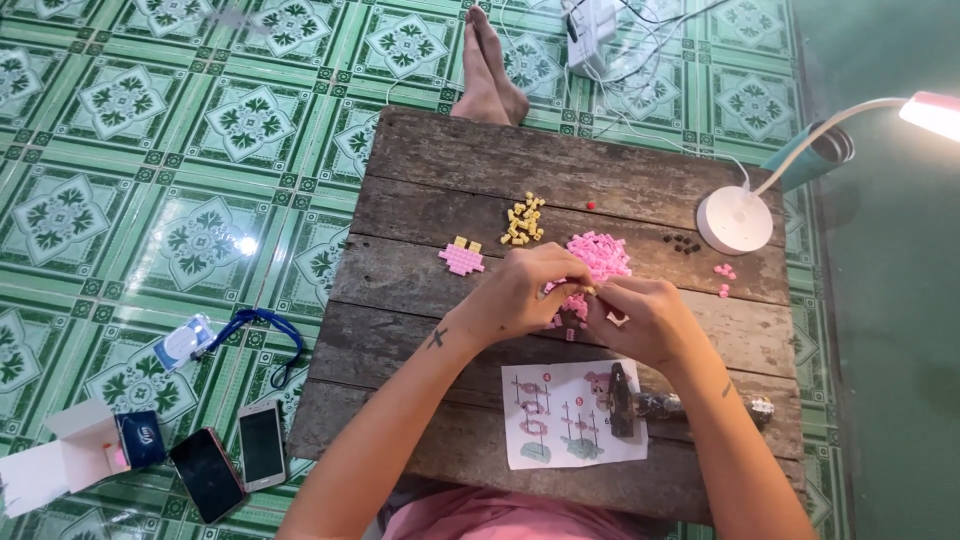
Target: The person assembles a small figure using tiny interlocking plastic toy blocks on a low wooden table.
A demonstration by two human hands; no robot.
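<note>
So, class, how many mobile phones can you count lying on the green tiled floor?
2. A dark-screened phone with a reddish edge lies at lower left; a pale-framed phone lies just right of it, beside the wooden board. Others may be out of view.

It looked like a home: a green patterned tile floor (pixel 150 150) (bare feet (pixel 488 70) resting there) under a low plank table (pixel 450 170).
</note>
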